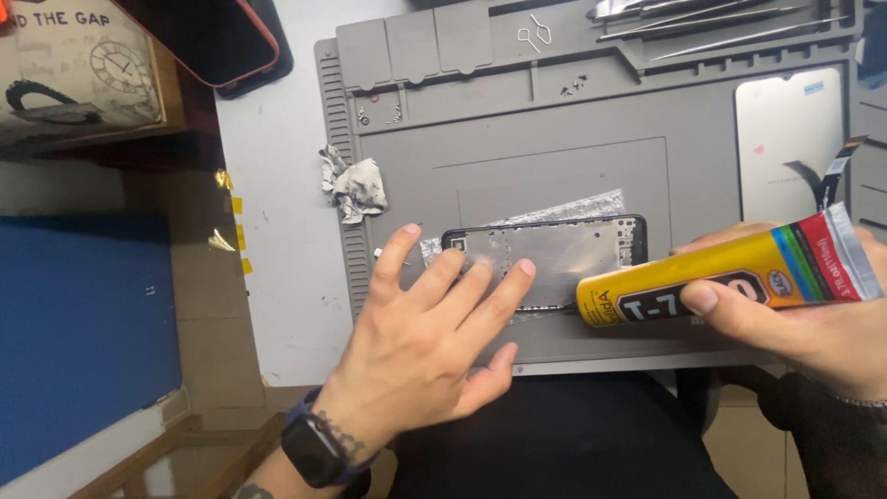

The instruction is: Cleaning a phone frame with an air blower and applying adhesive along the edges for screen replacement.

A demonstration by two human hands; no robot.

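Observation:
A black phone frame [564, 248] with a bare silvery inside lies flat on a grey work mat [554, 176]. My left hand [434, 333] rests on its left end with the fingers spread, pressing it down. My right hand [813, 319] grips a yellow glue tube [721, 277] with a crimped silver tail. The tube lies nearly level, and its thin nozzle touches the lower edge of the frame near the right end. A strip of clear wrapper [573, 207] shows behind the frame.
A crumpled grey wipe [354, 185] sits at the mat's left edge. A white phone screen with a flex cable [790, 139] lies at the right. Tweezers and metal tools [721, 23] fill the top tray, with tiny screws [571, 88] nearby. A dark case [217, 37] lies top left.

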